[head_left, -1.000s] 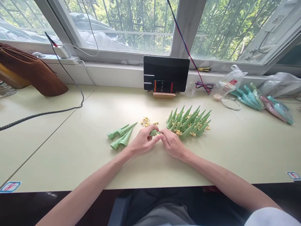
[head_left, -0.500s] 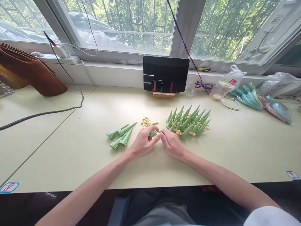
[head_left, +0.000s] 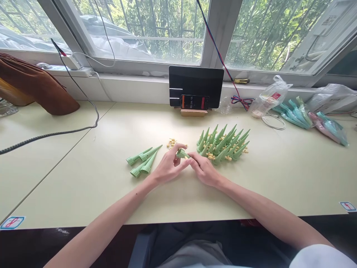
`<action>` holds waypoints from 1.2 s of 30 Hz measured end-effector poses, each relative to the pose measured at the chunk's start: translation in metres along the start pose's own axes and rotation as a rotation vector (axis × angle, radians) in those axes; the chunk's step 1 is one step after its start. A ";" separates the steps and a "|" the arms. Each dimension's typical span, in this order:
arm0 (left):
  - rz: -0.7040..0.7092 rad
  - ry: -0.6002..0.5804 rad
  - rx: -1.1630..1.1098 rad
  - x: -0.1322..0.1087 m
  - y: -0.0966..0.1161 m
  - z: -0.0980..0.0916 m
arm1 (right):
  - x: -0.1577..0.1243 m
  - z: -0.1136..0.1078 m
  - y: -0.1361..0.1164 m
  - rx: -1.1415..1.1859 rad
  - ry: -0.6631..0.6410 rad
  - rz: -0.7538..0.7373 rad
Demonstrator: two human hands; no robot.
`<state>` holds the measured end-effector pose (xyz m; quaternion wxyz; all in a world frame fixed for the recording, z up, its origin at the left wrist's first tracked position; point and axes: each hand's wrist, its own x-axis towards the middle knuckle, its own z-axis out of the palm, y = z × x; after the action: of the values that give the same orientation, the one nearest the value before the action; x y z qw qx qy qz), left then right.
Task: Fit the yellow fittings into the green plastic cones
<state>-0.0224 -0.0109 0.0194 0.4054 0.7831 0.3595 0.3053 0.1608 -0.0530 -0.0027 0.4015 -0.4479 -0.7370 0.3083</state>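
Note:
Between my hands is a green plant watering spike (head_left: 182,153), its wide ribbed cap end facing up and left. The fingers and thumb of my left hand (head_left: 167,166) are closed around the cap end. My right hand (head_left: 205,171) grips the narrow part, so the tip is hidden in its fingers. A small bit of yellow, seemingly a valve, shows at the spike near my left thumb. Just beyond my left hand lies a small pile of yellow valves (head_left: 171,143). Several loose green spikes (head_left: 143,163) lie to the left.
Right of my hands, many green spikes with yellow valves stand points up in a cluster (head_left: 223,145). A tablet (head_left: 196,83) with a phone (head_left: 194,102) before it leans at the windowsill. Bagged items (head_left: 295,113) lie back right; a black cable (head_left: 55,133) crosses the left.
The spike has turned and tilted in my hands, so its cap end now shows more and faces up. My left fingers have shifted around it.

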 end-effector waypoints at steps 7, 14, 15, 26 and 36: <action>0.012 0.073 -0.152 0.002 -0.001 0.000 | 0.000 0.002 0.009 0.151 0.069 0.052; 0.061 0.015 -0.155 0.003 -0.001 -0.002 | -0.001 0.003 0.010 0.295 0.039 0.114; 0.073 0.010 -0.155 0.003 0.000 -0.003 | -0.002 0.003 0.009 0.305 0.024 0.110; 0.118 -0.086 -0.092 0.005 -0.003 -0.005 | 0.000 -0.002 0.003 0.324 -0.063 0.099; 0.144 -0.158 -0.034 0.003 -0.003 -0.008 | 0.006 -0.003 0.001 0.487 -0.108 0.146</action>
<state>-0.0279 -0.0033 0.0210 0.4225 0.8216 0.2639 0.2772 0.1624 -0.0473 0.0004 0.4342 -0.3733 -0.6271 0.5281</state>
